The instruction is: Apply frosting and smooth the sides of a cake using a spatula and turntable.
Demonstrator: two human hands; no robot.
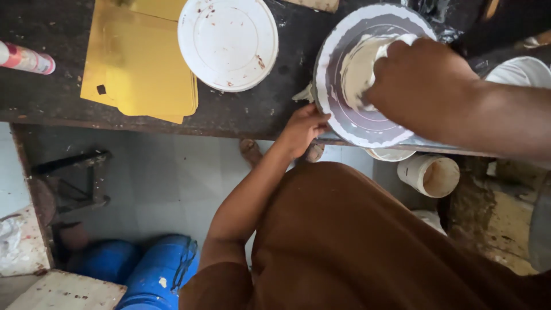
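**Round cake board getting a smear of white cream — how it probably handles**

The person stands at a dark worktop [241, 109], looking straight down. The round cake board [338, 109] sits at the front edge of the worktop, grey in the middle with a white scalloped rim, and part of it seems to hang a little past the edge. A patch of white cream [359, 72] lies on its centre.

The left hand [303, 127] is at the board's near-left rim, fingers curled over the edge and pinching it lightly, as if steadying it. The right hand [422, 80] is closed around something white that presses into the cream. Whether that's a scraper or a piping bag, the picture doesn't really show, since the hand covers most of it.

Handling guess: the board looks thin, light and stiff, like card, so it would slide or spin easily on the worktop. The rim is the sensible place to grip, where the left hand already is, clear of the cream. The cream looks soft and sticky, and anything that touches it would smudge it.

Nearby: a white round lid [228, 43] with brown specks, a stack of gold square boards [140, 63] to the left of it, and a small bucket [430, 175] below the worktop.
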